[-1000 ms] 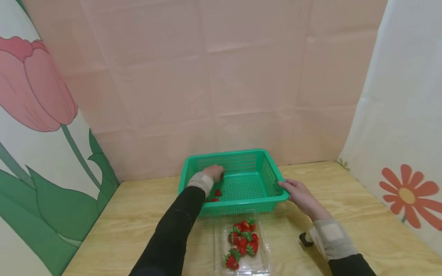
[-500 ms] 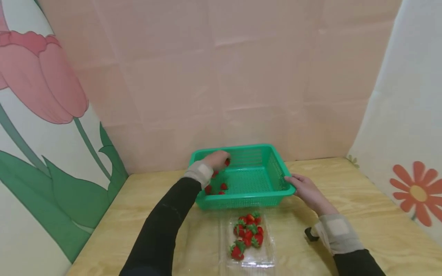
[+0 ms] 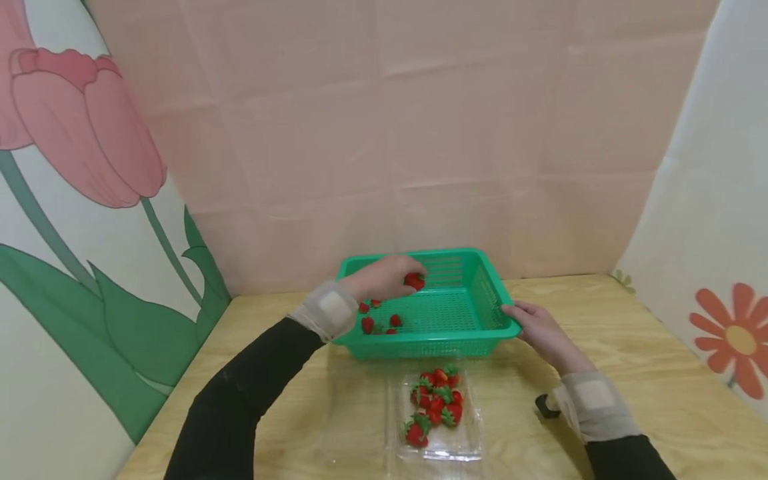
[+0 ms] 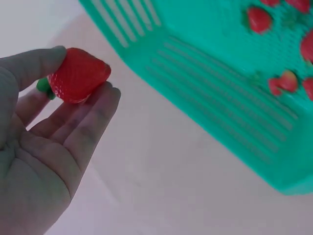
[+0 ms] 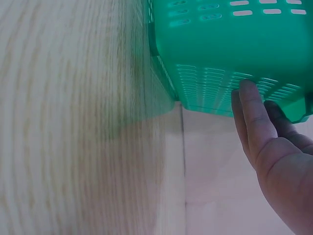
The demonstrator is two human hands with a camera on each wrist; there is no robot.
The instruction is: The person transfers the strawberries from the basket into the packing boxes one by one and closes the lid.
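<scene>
Over the green basket (image 3: 456,313), the left hand (image 3: 384,278) pinches one red strawberry (image 3: 414,281) between its thumb and fingers. At the basket's right edge, the right hand (image 3: 537,328) holds the rim, with its fingers bent around the side. Four more strawberries (image 3: 378,319) lie in the basket's left part, and a clear box of strawberries (image 3: 435,410) sits on the worktop (image 3: 648,373) just in front of the basket.
</scene>
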